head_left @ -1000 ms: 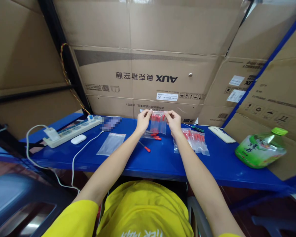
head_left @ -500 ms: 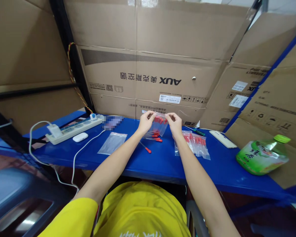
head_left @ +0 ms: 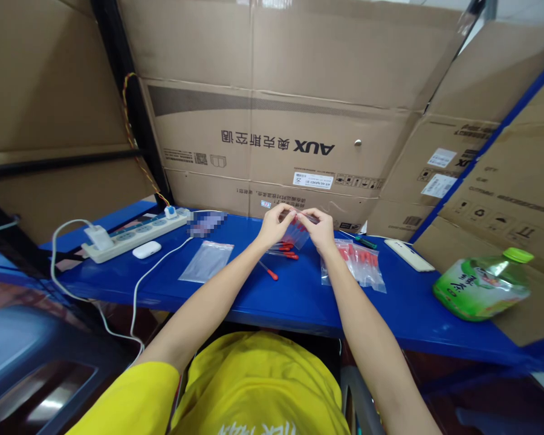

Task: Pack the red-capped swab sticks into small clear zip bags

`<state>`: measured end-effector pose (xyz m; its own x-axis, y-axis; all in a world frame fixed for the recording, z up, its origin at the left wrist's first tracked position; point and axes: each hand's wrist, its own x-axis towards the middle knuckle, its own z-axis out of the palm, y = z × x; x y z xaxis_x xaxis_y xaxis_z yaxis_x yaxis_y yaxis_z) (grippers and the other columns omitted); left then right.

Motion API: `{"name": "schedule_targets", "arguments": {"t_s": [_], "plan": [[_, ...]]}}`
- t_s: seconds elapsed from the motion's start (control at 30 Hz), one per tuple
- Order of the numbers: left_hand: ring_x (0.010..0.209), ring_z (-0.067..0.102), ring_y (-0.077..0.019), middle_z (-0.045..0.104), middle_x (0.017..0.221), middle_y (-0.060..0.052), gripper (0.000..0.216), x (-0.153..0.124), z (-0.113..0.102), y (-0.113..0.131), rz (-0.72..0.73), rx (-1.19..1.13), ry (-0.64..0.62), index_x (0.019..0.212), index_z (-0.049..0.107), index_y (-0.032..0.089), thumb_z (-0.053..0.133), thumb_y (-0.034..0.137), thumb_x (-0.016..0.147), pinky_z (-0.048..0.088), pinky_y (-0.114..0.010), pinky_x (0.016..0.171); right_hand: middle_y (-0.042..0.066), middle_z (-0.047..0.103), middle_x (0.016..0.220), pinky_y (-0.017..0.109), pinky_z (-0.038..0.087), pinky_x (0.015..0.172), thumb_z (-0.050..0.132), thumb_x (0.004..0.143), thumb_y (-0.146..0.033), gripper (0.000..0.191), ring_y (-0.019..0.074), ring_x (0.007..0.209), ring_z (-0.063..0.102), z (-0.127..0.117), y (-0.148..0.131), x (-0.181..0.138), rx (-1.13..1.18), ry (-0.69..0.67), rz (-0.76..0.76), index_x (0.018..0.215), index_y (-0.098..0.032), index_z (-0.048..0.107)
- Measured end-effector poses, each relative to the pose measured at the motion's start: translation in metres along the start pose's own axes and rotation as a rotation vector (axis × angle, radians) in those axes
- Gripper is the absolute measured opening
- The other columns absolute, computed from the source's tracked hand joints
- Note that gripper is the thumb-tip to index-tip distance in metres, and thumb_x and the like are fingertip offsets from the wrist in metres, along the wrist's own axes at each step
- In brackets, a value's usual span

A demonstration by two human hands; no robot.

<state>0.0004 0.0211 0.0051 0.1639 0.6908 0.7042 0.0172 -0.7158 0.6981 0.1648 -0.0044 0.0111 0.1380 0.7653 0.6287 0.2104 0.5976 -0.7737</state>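
My left hand (head_left: 275, 223) and my right hand (head_left: 318, 226) pinch the top edge of a clear zip bag (head_left: 298, 237), their fingertips meeting at its middle. Red-tipped pieces show inside the bag, partly hidden by my fingers. Below it lie several loose thin rods with red ends (head_left: 290, 255), and one single red-ended rod (head_left: 272, 275) is nearer to me. By my right forearm, a pile of clear bags filled with red-ended pieces (head_left: 360, 263) rests on the blue table. An unfilled zip bag (head_left: 207, 261) lies flat to the left of my left forearm.
On the left of the blue table (head_left: 294, 308) are a white power strip (head_left: 138, 232), a white earphone-like case (head_left: 147, 249) and cables. At right stand a green-handled screwdriver (head_left: 365, 242), a white phone-like slab (head_left: 408, 254) and a green-labelled bottle (head_left: 483, 284). Cardboard walls (head_left: 272, 60) enclose the back.
My hands have come together along the bag's top edge; before, they were apart at its two ends. The loose rods and the filled bags have stayed put.
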Motion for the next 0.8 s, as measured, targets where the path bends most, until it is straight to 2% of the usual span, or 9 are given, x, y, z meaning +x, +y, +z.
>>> {"name": "schedule_targets", "arguments": {"t_s": [0.23,0.33,0.67,0.8], "plan": [[0.083,0.07,-0.0188,0.075,0.09,-0.006,0.022,0.0031,-0.0015,-0.0003,-0.021,-0.03,0.035,0.093,0.069,0.018,0.066,0.039,0.096,0.054,-0.031,0.082,0.005,0.078,0.083,0.035,0.058,0.076,0.083,0.076,-0.06,0.042,0.0228,0.076,0.072,0.0048,-0.0039,-0.0022,0.003,-0.013,0.01,0.085,-0.019,0.077],[0.082,0.069,-0.0179,0.074,0.089,-0.005,0.023,0.0037,-0.002,-0.0017,-0.031,-0.037,0.065,0.091,0.068,0.018,0.065,0.041,0.097,0.053,-0.03,0.082,0.004,0.076,0.076,0.035,0.058,0.071,0.082,0.077,-0.061,0.042,0.0224,0.069,0.071,0.005,-0.0041,-0.0029,0.018,-0.022,0.036,0.084,-0.02,0.075],[0.077,0.066,-0.0168,0.073,0.084,-0.004,0.035,0.0043,-0.0023,-0.0028,-0.081,-0.133,-0.027,0.094,0.071,0.017,0.074,0.052,0.09,0.052,-0.029,0.078,0.002,0.073,0.068,0.033,0.055,0.066,0.081,0.079,-0.059,0.04,0.0196,0.061,0.067,0.0019,-0.0078,-0.0038,0.041,-0.066,0.025,0.082,-0.02,0.073],[0.073,0.064,-0.0169,0.072,0.079,-0.004,0.037,0.007,-0.0039,-0.0057,-0.091,-0.105,0.004,0.09,0.072,0.017,0.072,0.054,0.091,0.051,-0.03,0.074,0.003,0.074,0.07,0.033,0.055,0.065,0.082,0.076,-0.059,0.04,0.0202,0.064,0.067,0.0055,-0.0071,-0.0041,0.041,-0.048,0.03,0.082,-0.02,0.075]]}}
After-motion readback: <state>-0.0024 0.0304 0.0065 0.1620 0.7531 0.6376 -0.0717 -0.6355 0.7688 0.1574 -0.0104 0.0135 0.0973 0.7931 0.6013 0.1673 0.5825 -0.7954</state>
